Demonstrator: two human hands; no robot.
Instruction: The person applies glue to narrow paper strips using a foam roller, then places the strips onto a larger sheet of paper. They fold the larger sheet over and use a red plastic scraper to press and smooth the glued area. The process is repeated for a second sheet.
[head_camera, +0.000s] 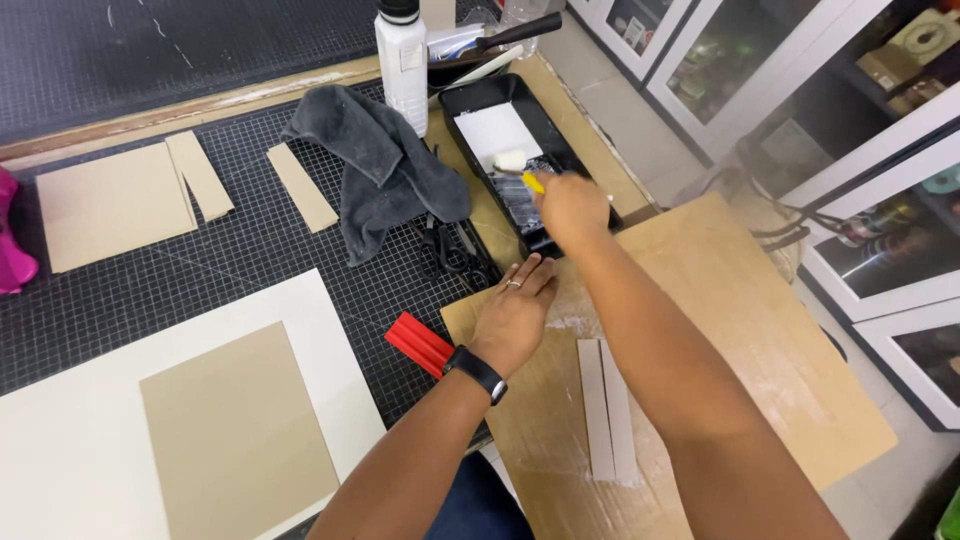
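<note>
Glue or paint, white and wet, coats the small foam roller (511, 160) that the right hand (570, 205) holds by its yellow handle, fingers closed around it, just above the middle of the frame. The roller head rests in the black tray (475, 100), at the edge of the white pool in the tray's upper half, above the ribbed slope. The left hand (515, 310) lies flat and open, palm down, fingers spread on the upper left corner of a large brown board (740, 330) that fills the centre right of the frame; it grips nothing. A black watch (476, 372) sits on that wrist. On the board, below the hands, two narrow grey strips (607, 410) lie side by side, touching or nearly so. Just left of the left hand a red ribbed tool (420, 343) lies on the black grid cutting mat (260, 250). Black scissors (450, 250) lie between the tray and a crumpled grey cloth (385, 170). A white bottle (402, 65) stands at the top centre. In the lower left a tan card (235, 430) lies on a cream sheet (80, 440), and more tan pieces (110, 200) lie in the upper left.
</note>
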